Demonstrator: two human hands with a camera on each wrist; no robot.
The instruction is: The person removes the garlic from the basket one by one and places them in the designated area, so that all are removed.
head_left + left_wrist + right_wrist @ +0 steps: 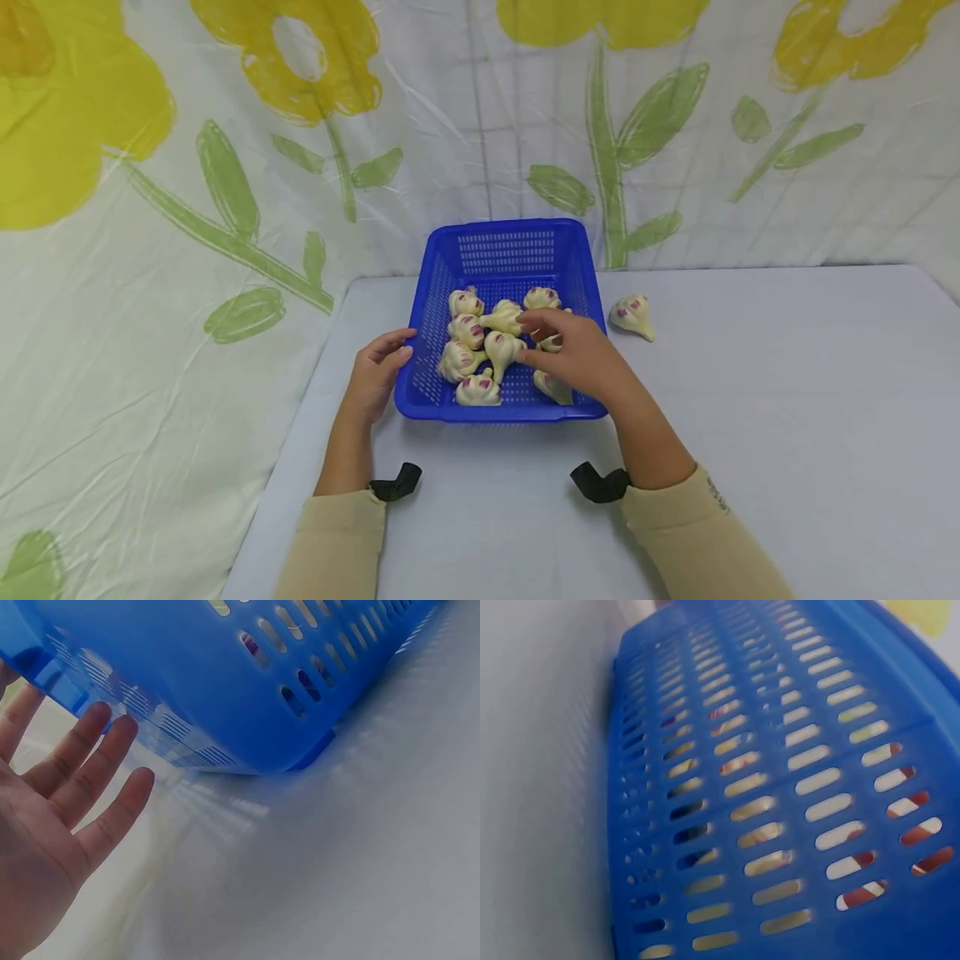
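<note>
A blue plastic basket [506, 412] holds several garlic bulbs, whitish with purple patches. At its left side is my left hand [375, 375], with fingertips right at the rim in the head view. In the left wrist view the fingers of the left hand [67, 795] are spread beside the basket wall [202, 697]. My right hand [573, 350] reaches over the basket's right rim, thumb and index finger apart above the bulbs. The thumb tip is by one garlic bulb [502, 348]; another garlic bulb [551, 342] shows partly beneath the hand. The perforated wall [780, 780] hides most of the right hand in the right wrist view.
A single garlic bulb [632, 315] lies on the white-covered table [787, 400], just right of the basket. Behind stands a white curtain [450, 125] with yellow flowers. Black curved pieces [600, 483] stick out at both wrists.
</note>
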